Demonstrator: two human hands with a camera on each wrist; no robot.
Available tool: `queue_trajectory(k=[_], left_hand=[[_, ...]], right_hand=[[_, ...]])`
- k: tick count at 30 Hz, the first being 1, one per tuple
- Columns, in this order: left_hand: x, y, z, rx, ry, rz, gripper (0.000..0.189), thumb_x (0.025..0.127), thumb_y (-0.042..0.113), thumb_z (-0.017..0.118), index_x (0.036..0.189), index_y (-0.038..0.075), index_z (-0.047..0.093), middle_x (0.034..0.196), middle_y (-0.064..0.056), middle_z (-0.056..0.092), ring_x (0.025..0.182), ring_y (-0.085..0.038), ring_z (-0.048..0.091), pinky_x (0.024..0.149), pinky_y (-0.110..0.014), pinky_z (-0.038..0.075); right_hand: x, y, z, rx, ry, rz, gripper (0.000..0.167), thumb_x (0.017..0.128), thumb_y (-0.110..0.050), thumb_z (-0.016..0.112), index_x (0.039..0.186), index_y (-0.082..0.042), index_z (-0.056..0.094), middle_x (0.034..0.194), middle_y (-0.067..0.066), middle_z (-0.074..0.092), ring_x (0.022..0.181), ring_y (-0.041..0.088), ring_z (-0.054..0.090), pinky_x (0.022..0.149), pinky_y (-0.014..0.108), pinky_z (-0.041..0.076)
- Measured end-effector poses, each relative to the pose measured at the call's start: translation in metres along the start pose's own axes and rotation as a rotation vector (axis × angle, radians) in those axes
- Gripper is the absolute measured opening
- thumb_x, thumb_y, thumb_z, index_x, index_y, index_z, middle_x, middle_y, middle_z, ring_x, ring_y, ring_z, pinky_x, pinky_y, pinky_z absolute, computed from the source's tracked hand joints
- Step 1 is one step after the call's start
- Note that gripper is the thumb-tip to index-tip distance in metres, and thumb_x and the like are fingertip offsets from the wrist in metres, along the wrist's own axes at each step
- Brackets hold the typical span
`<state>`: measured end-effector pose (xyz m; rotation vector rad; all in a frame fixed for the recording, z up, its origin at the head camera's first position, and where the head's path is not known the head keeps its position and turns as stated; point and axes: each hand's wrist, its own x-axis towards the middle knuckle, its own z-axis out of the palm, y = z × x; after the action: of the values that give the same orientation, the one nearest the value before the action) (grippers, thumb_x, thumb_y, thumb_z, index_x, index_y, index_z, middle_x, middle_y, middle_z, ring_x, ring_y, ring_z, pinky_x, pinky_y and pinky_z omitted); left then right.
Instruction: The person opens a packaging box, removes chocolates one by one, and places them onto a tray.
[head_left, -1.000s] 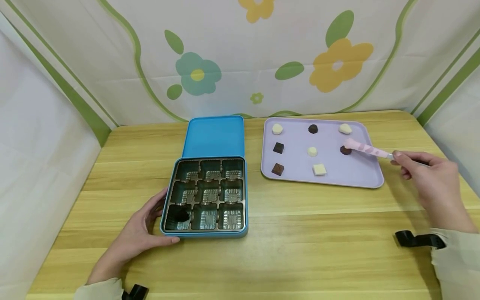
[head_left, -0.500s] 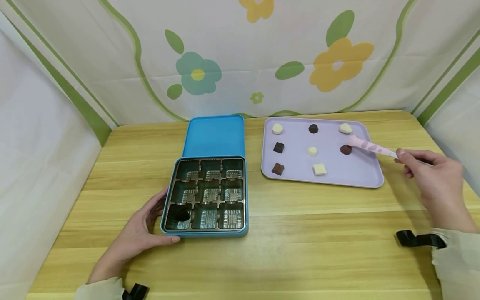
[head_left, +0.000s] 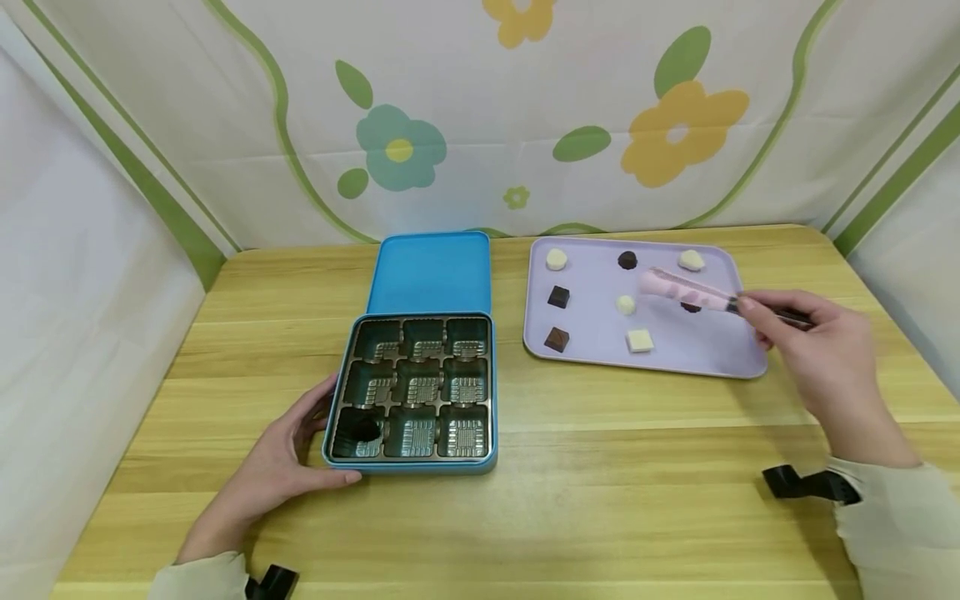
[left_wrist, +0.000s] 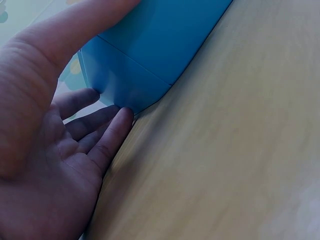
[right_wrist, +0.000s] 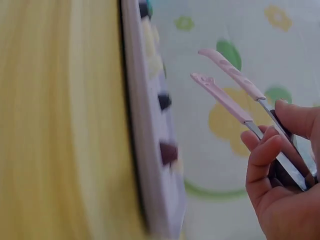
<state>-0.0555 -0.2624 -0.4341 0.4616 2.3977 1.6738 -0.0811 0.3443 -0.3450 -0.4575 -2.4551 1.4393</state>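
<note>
My right hand holds pink-tipped tongs over the lilac tray. In the right wrist view, the tongs' arms stand apart with nothing between their tips, up off the tray. They partly cover a dark round chocolate on the tray's right side. My left hand holds the near left corner of a blue tin, thumb along the front and fingertips against the left side. Inside the tin is a nine-cell insert; a dark chocolate lies in its near left cell.
White chocolates, such as a square one, and dark ones, such as a square one, sit spaced out on the tray. A blue lid lies behind the tin. The flowered cloth rises at the table's back edge.
My right hand has moved left with the tongs, whose tips went from beside the dark round chocolate to near the tray's middle. The left hand and the tin have stayed in place.
</note>
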Motion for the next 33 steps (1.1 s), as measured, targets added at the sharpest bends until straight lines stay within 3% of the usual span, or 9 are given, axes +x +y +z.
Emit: queue_trajectory(k=[6, 10, 14, 17, 19, 27, 33], left_hand=[[-0.001, 0.000, 0.001, -0.013, 0.002, 0.008, 0.122, 0.070, -0.004, 0.098, 0.171, 0.019, 0.032, 0.159, 0.004, 0.052, 0.135, 0.001, 0.053, 0.109, -0.008, 0.042], [-0.001, 0.000, 0.001, -0.019, 0.002, 0.017, 0.122, 0.070, -0.006, 0.097, 0.171, 0.018, 0.032, 0.159, 0.005, 0.052, 0.135, 0.001, 0.053, 0.109, -0.008, 0.042], [-0.001, 0.000, 0.001, -0.008, 0.002, 0.024, 0.122, 0.070, -0.005, 0.097, 0.171, 0.018, 0.032, 0.161, -0.003, 0.051, 0.136, 0.002, 0.052, 0.110, -0.008, 0.042], [0.000, 0.001, 0.001, 0.002, 0.003, 0.027, 0.122, 0.070, -0.004, 0.098, 0.171, 0.018, 0.032, 0.161, -0.006, 0.051, 0.136, 0.003, 0.052, 0.110, -0.007, 0.042], [0.000, 0.001, 0.000, 0.003, 0.003, 0.026, 0.122, 0.070, -0.004, 0.098, 0.171, 0.018, 0.032, 0.161, -0.009, 0.051, 0.136, 0.003, 0.052, 0.110, -0.007, 0.042], [-0.001, 0.003, -0.001, 0.001, -0.006, 0.001, 0.122, 0.072, -0.001, 0.098, 0.171, 0.021, 0.031, 0.163, -0.022, 0.047, 0.136, 0.004, 0.052, 0.109, -0.007, 0.043], [0.000, 0.002, -0.001, 0.002, -0.016, 0.007, 0.122, 0.072, -0.001, 0.098, 0.171, 0.022, 0.031, 0.161, -0.022, 0.049, 0.136, 0.003, 0.052, 0.109, -0.008, 0.043]], right_hand=[[-0.017, -0.035, 0.044, 0.016, -0.157, -0.151, 0.026, 0.098, -0.024, 0.082, 0.122, -0.014, 0.082, 0.079, -0.017, 0.073, 0.065, 0.006, 0.057, 0.047, 0.029, 0.037], [-0.035, -0.055, 0.076, 0.027, -0.276, -0.297, 0.023, 0.097, -0.015, 0.082, 0.120, -0.011, 0.082, 0.086, -0.014, 0.074, 0.064, 0.007, 0.056, 0.047, 0.025, 0.042], [-0.057, -0.071, 0.110, 0.039, -0.378, -0.509, 0.023, 0.092, -0.004, 0.084, 0.113, -0.013, 0.084, 0.095, -0.011, 0.078, 0.073, 0.008, 0.062, 0.059, 0.019, 0.052], [-0.070, -0.085, 0.133, 0.061, -0.461, -0.617, 0.024, 0.091, -0.004, 0.085, 0.111, -0.016, 0.084, 0.095, -0.008, 0.078, 0.079, 0.008, 0.064, 0.069, 0.020, 0.055], [-0.077, -0.094, 0.147, 0.084, -0.521, -0.661, 0.023, 0.092, -0.006, 0.085, 0.112, -0.016, 0.084, 0.095, -0.007, 0.078, 0.084, 0.008, 0.066, 0.074, 0.021, 0.056], [-0.100, -0.120, 0.198, 0.158, -0.676, -0.876, 0.022, 0.091, -0.011, 0.086, 0.113, -0.011, 0.083, 0.086, -0.005, 0.070, 0.071, 0.002, 0.054, 0.056, 0.025, 0.049], [-0.112, -0.142, 0.211, -0.033, -0.733, -0.907, 0.020, 0.095, -0.020, 0.084, 0.113, -0.009, 0.082, 0.094, -0.002, 0.071, 0.064, -0.001, 0.045, 0.058, 0.015, 0.043]])
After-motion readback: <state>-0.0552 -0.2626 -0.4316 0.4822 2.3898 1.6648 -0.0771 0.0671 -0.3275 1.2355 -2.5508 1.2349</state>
